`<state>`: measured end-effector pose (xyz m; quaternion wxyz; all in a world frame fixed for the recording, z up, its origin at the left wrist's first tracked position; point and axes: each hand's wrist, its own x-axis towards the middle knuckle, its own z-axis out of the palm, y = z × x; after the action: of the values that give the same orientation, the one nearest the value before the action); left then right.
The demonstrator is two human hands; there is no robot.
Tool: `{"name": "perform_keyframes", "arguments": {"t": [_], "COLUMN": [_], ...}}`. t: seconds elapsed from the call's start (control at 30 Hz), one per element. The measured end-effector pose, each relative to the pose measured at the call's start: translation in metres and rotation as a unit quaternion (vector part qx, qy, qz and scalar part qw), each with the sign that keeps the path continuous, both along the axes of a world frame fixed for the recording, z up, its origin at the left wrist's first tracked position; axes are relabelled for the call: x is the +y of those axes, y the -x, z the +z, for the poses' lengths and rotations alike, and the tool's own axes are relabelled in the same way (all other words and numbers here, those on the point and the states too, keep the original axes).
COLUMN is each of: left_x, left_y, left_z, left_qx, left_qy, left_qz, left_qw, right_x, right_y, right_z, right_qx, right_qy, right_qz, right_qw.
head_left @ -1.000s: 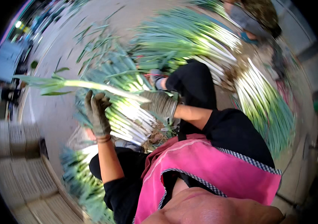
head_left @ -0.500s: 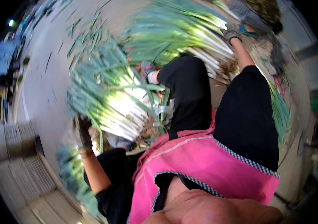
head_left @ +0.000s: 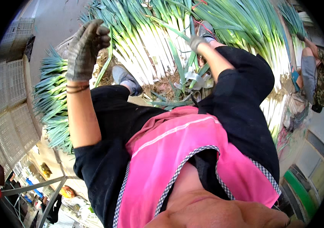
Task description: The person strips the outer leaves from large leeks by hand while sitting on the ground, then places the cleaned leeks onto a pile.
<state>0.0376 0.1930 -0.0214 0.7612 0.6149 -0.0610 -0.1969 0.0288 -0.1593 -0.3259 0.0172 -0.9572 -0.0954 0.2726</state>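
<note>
Left hand (head_left: pixel 87 47): grey knitted glove, ribbed and soiled; fingers half curled and clear of the palm, apparently holding nothing; raised left of the main leeks (head_left: pixel 146 49). Two thin dark bands (head_left: pixel 77 88) at the wrist.

Right hand (head_left: pixel 197 43): same grey glove, blurred, over the right part of the main leeks, beside a long loose leaf (head_left: pixel 167 26); whether the fingers grip cannot be told.

Main leeks: spread pile on the floor, between and ahead of the two feet; flat blue-green leaves, smooth white cylindrical shanks, shaggy brown roots (head_left: pixel 165 85). Long axis from the top of the view down and somewhat to the right; leaves point away from the wearer, roots toward the lap. Pale crumpled film (head_left: pixel 196 78) beside the roots.

Right pile (head_left: pixel 245 22): more of the same, leaves away, white ends down and to the right.

Left pile (head_left: pixel 51 98): leaf tips pointing left, beyond the left forearm.

Shoes (head_left: pixel 125 76): grey, cloth-like.

Apron (head_left: pixel 177 133): smooth pink fabric, checked edging; black sleeves either side.

Crates (head_left: pixel 15 78): pale, slatted, far left.

Co-worker (head_left: pixel 323 72): far right, patterned top, one hand at further leeks.
</note>
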Motion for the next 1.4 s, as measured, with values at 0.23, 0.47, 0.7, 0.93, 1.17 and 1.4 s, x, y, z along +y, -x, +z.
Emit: {"name": "perform_keyframes", "arguments": {"t": [0.23, 0.47, 0.7, 0.93, 1.17, 1.4], "left_x": [0.051, 0.047, 0.037, 0.016, 0.024, 0.009], "left_y": [0.022, 0.030, 0.034, 0.041, 0.038, 0.025], "left_z": [-0.019, 0.000, -0.011, -0.005, -0.007, 0.001], "left_qx": [0.040, 0.019, -0.031, -0.043, -0.002, -0.010], "left_qy": [-0.077, -0.039, -0.100, -0.139, -0.136, -0.134], "left_qz": [0.065, 0.040, -0.018, -0.048, -0.034, -0.054], "left_qw": [0.994, 0.998, 0.994, 0.988, 0.990, 0.989], "right_x": [0.046, 0.062, 0.143, 0.128, 0.044, 0.033], "right_y": [0.061, 0.052, 0.134, 0.130, 0.084, 0.044], "right_z": [-0.030, -0.028, -0.052, -0.023, -0.022, -0.067], "right_qx": [0.062, -0.099, 0.131, 0.165, -0.066, -0.091], "right_qy": [0.078, 0.028, -0.106, -0.143, 0.037, -0.031], "right_qz": [-0.280, -0.399, -0.065, 0.058, -0.299, -0.498], "right_qw": [0.955, 0.911, 0.984, 0.974, 0.951, 0.862]}}
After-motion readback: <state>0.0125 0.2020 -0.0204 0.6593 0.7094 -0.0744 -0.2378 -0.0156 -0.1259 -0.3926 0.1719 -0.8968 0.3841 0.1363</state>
